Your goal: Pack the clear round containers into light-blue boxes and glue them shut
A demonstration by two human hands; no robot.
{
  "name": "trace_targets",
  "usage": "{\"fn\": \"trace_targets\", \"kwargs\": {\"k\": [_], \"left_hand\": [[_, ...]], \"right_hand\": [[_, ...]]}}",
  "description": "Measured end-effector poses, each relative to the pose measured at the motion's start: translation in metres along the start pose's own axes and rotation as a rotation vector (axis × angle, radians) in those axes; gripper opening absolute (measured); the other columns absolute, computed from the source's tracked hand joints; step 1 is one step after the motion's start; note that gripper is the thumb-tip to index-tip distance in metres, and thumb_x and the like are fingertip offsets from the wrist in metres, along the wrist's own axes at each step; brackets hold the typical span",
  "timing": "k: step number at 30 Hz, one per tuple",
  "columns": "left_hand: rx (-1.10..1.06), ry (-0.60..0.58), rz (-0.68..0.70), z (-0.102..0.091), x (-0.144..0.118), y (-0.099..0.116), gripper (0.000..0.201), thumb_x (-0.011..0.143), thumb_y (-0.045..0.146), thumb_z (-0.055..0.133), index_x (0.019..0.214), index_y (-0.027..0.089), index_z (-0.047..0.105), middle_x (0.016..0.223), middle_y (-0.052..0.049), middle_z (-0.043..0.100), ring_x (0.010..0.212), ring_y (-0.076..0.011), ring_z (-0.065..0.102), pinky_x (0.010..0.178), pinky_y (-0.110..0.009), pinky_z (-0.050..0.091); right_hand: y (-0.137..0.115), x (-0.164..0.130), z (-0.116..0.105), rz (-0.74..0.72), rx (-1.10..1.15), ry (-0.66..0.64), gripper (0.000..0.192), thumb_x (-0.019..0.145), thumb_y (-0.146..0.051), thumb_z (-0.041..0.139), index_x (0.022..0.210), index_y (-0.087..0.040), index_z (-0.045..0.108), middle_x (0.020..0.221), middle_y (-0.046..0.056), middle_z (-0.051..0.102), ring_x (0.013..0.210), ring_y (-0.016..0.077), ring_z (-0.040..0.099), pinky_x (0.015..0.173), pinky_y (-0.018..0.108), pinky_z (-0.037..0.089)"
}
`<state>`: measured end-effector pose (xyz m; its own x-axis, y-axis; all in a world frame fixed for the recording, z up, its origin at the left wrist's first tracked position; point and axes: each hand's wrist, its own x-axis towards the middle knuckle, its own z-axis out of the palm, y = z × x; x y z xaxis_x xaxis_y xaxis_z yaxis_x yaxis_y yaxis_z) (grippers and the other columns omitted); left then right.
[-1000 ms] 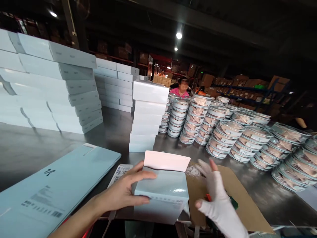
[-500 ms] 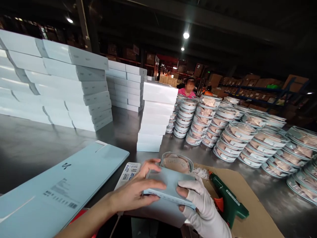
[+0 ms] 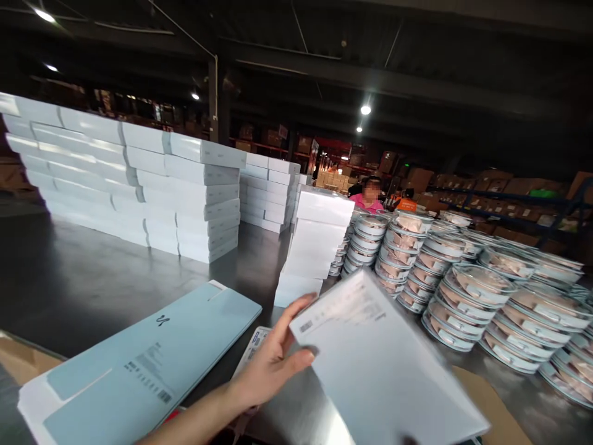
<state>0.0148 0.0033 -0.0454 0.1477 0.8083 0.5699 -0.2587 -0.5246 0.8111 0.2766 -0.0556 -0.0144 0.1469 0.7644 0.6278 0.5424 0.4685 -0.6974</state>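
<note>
The left hand [image 3: 273,371] holds a pale blue box [image 3: 380,364] at its left edge, the thumb pressed on the lower face and the fingers [image 3: 296,309] lying along the edge above, so this grip pinches the box. The box is lifted over the near edge of the desk [image 3: 92,284] and tilted, with its wide flat face turned to the camera; it looks smooth and a little blurred, with a small printed label and barcode near the upper left corner. The right hand is not visible, so its grip cannot be told. Under the box a brown cardboard sheet [image 3: 486,395] shows at the right. Just left of the hand lies a small label sheet [image 3: 252,349], and beside it a stack of flat blue sleeves [image 3: 143,364] reaches the near desk edge. Behind these the steel surface is bare and open up to a narrow stack of white boxes [image 3: 315,241]. At the right stand many stacks of round clear tubs [image 3: 467,284], close together. Far left is a long wall of white boxes [image 3: 139,179], and a person in pink [image 3: 368,199] sits behind.
</note>
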Motion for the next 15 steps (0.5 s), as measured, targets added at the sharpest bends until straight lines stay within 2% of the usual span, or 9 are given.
{"fn": "trace_targets", "kwargs": {"k": [2, 3, 5, 6, 7, 9, 10, 13, 15], "left_hand": [[0.146, 0.043, 0.047, -0.024, 0.008, 0.018, 0.062, 0.091, 0.052, 0.070, 0.145, 0.038, 0.044, 0.161, -0.008, 0.046, 0.146, -0.0307, 0.046, 0.113, -0.045, 0.047], [0.280, 0.108, 0.075, -0.042, 0.011, 0.026, 0.050, 0.095, 0.048, 0.067, 0.141, 0.037, 0.049, 0.157, -0.008, 0.051, 0.146, -0.0298, 0.047, 0.114, -0.046, 0.046], [0.635, 0.192, 0.118, -0.087, 0.014, 0.037, 0.031, 0.095, 0.044, 0.062, 0.122, 0.030, 0.064, 0.141, -0.009, 0.063, 0.143, -0.0325, 0.050, 0.118, -0.050, 0.041], [0.808, 0.227, 0.104, -0.112, 0.014, 0.038, 0.029, 0.095, 0.046, 0.060, 0.116, 0.028, 0.066, 0.137, -0.009, 0.066, 0.141, -0.0345, 0.051, 0.117, -0.051, 0.040], [0.967, 0.251, 0.079, -0.135, 0.012, 0.038, 0.033, 0.093, 0.050, 0.057, 0.113, 0.027, 0.067, 0.133, -0.010, 0.068, 0.136, -0.0365, 0.055, 0.112, -0.050, 0.046], [1.251, 0.283, -0.125, -0.176, 0.006, 0.033, 0.045, 0.094, 0.056, 0.044, 0.123, 0.027, 0.063, 0.142, -0.010, 0.064, 0.130, -0.0359, 0.061, 0.102, -0.044, 0.054], [1.296, 0.289, -0.185, -0.192, 0.001, 0.029, 0.047, 0.094, 0.055, 0.042, 0.122, 0.024, 0.064, 0.141, -0.012, 0.064, 0.125, -0.0376, 0.064, 0.096, -0.045, 0.056], [1.362, 0.294, -0.317, -0.224, -0.013, 0.019, 0.048, 0.089, 0.051, 0.044, 0.120, 0.021, 0.066, 0.134, -0.017, 0.069, 0.119, -0.0403, 0.067, 0.091, -0.047, 0.057], [1.388, 0.315, -0.409, -0.236, -0.023, 0.014, 0.051, 0.084, 0.053, 0.051, 0.117, 0.018, 0.067, 0.130, -0.021, 0.072, 0.121, -0.0457, 0.065, 0.095, -0.055, 0.053]], "right_hand": [[-0.022, 0.033, -0.008, -0.048, -0.039, 0.108, 0.041, 0.092, -0.046, 0.071, 0.130, -0.033, 0.060, 0.135, 0.008, 0.063, 0.120, 0.0301, 0.061, 0.091, 0.050, 0.058], [-0.035, 0.052, -0.011, -0.068, -0.050, 0.168, 0.045, 0.087, -0.047, 0.075, 0.128, -0.034, 0.060, 0.134, 0.008, 0.062, 0.119, 0.0312, 0.060, 0.093, 0.052, 0.057], [-0.064, 0.098, -0.011, -0.132, -0.097, 0.256, 0.062, 0.071, -0.046, 0.086, 0.125, -0.033, 0.060, 0.135, 0.008, 0.061, 0.120, 0.0364, 0.059, 0.098, 0.058, 0.053], [-0.079, 0.124, -0.007, -0.179, -0.133, 0.289, 0.071, 0.058, -0.042, 0.093, 0.120, -0.031, 0.061, 0.129, 0.008, 0.063, 0.116, 0.0395, 0.060, 0.097, 0.061, 0.052], [-0.093, 0.152, 0.000, -0.284, -0.257, 0.234, 0.078, 0.056, -0.039, 0.093, 0.125, -0.026, 0.059, 0.131, 0.011, 0.063, 0.119, 0.0411, 0.059, 0.099, 0.061, 0.051], [-0.118, 0.209, 0.025, -0.487, -0.516, 0.129, 0.079, 0.060, -0.029, 0.089, 0.131, -0.017, 0.056, 0.136, 0.017, 0.061, 0.126, 0.0420, 0.055, 0.107, 0.060, 0.045], [-0.127, 0.235, 0.040, -0.533, -0.609, 0.054, 0.077, 0.061, -0.025, 0.088, 0.131, -0.014, 0.057, 0.137, 0.019, 0.060, 0.130, 0.0422, 0.052, 0.109, 0.060, 0.043], [-0.144, 0.292, 0.084, -0.538, -0.620, -0.089, 0.065, 0.054, -0.018, 0.090, 0.114, -0.013, 0.065, 0.127, 0.019, 0.067, 0.124, 0.0437, 0.056, 0.105, 0.060, 0.047], [-0.150, 0.308, 0.100, -0.503, -0.559, -0.144, 0.062, 0.048, -0.022, 0.095, 0.104, -0.015, 0.069, 0.117, 0.016, 0.071, 0.116, 0.0436, 0.061, 0.101, 0.061, 0.050]]}}
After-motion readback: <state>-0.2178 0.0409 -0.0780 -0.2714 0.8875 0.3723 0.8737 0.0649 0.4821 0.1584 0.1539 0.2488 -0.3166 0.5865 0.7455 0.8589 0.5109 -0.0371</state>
